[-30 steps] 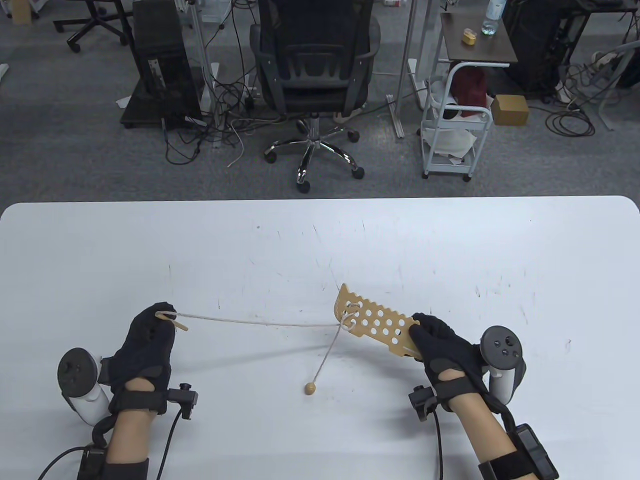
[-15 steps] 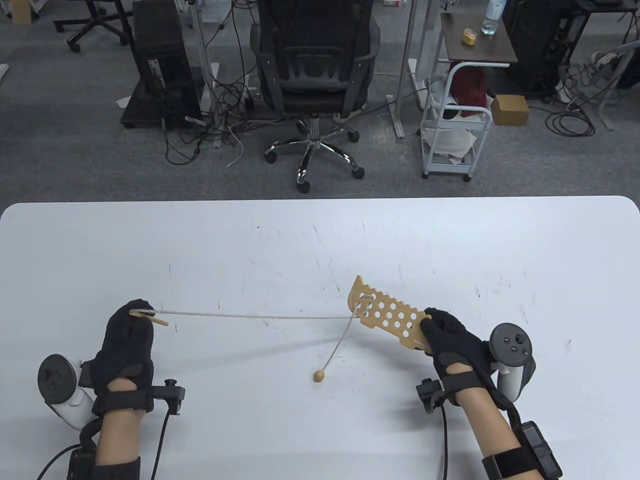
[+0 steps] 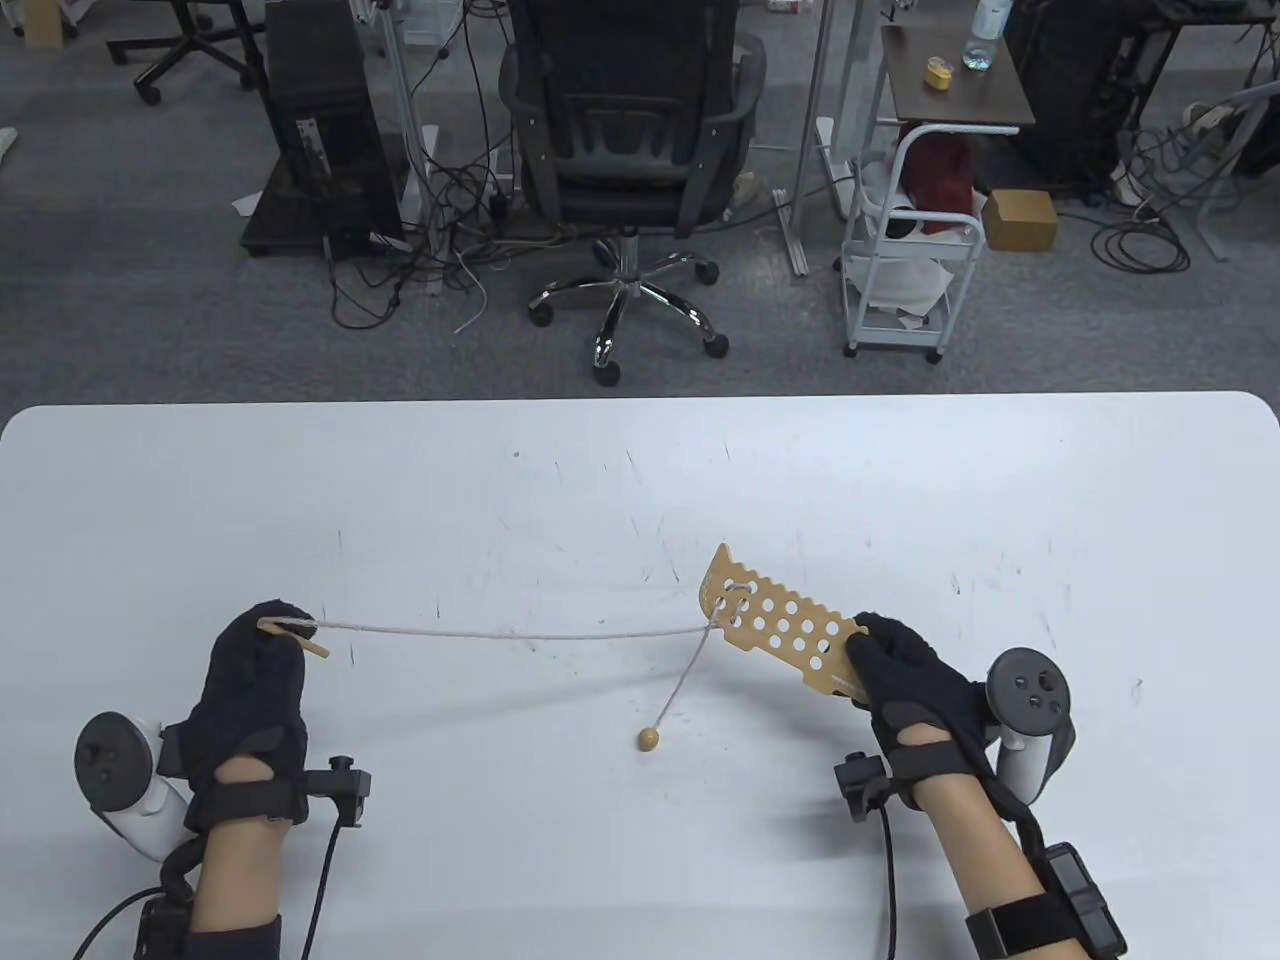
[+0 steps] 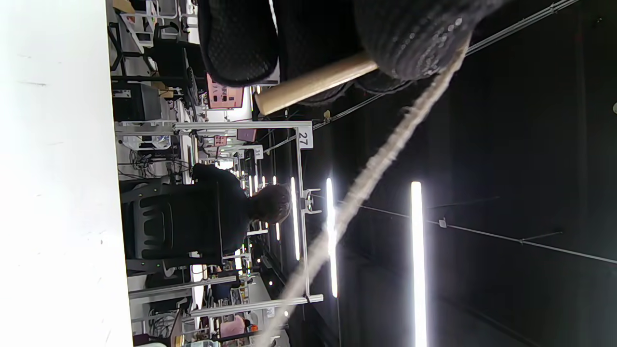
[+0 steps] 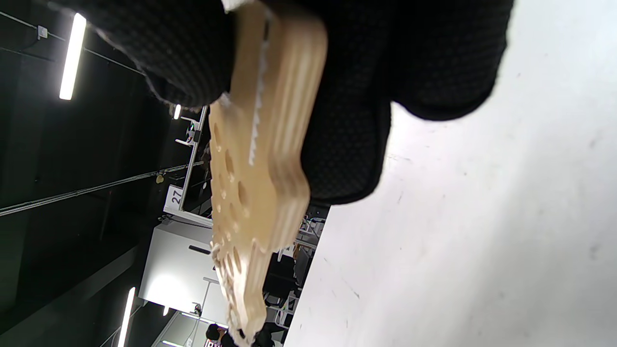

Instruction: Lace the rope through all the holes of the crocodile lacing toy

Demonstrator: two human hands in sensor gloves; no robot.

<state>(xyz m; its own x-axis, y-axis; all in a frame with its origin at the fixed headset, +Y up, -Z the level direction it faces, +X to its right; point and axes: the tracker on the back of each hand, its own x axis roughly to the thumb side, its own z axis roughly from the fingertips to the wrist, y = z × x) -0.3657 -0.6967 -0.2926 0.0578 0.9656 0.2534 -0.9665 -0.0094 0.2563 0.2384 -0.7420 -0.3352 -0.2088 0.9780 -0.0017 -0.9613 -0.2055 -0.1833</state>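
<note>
Two gloved hands at work over the white desk [image 3: 640,470], near its front edge. Table view: right hand [image 3: 905,675] grips one end of the crocodile lacing toy [image 3: 775,625], a tan board with rows of holes, held tilted above the desk toward the front right corner. Rope [image 3: 500,632] runs nearly taut from the holes at the toy's far end across to the left hand [image 3: 255,680], whose fingers pinch it together with the wooden needle [image 3: 312,648] by the front left corner. Short tail of the rope hangs from the toy to a wooden bead [image 3: 649,739] lying on the desk between the hands. Only the end holes carry rope; the rest appear bare. Left wrist view: fingers [image 4: 409,38] closed on the needle and on the rope, which stretches away from them in a straight line. Right wrist view: fingers [image 5: 347,120] clamped on both faces of the toy, seen edge-on, empty holes visible along it. Step in hand, as judged: drawing the slack through a hole just laced, early in the task. Next move calls for bringing the needle back to the toy, aiming its tip at the adjacent free hole, and turning the board so that hole faces the needle.
</note>
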